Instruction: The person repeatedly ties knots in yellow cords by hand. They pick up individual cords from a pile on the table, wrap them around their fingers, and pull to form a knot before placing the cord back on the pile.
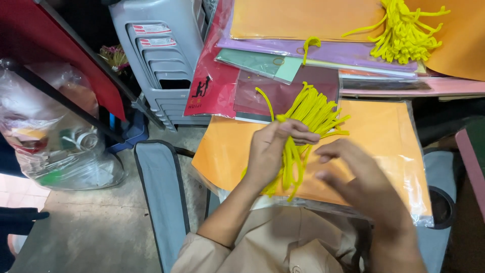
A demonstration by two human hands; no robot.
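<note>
My left hand is closed around the middle of a bundle of yellow fuzzy stems, which fans out above my fingers and hangs below them. My right hand hovers just right of the bundle, fingers spread and curled, holding nothing. Both hands are over an orange paper sheet in a clear sleeve lying across my lap.
A second pile of yellow stems lies on stacked coloured paper sheets at the top. Stacked grey plastic chairs stand at the upper left. A clear bag of odds and ends sits on the concrete floor at left. A grey chair arm borders my lap.
</note>
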